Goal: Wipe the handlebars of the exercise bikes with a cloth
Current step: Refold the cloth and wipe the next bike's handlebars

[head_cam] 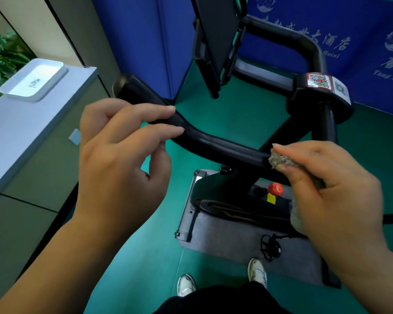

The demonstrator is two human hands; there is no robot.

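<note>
A: Status?
B: Mid-wipe, I reckon. My right hand (331,184) pinches the cloth (279,160) against the handlebar (220,146), at 3 o'clock from my left hand (123,159).
A: Left?
B: Fingers loose, holding nothing, hovering at the bar's bend.
A: Next?
B: Probably drag the cloth toward 10 o'clock, to the bar's end.

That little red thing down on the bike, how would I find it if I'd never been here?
Start at the black curved handlebar and look below it to the dark bike body over the grey floor mat. The round red knob sits there just above a small yellow label; it is the only red thing on the body.
</note>
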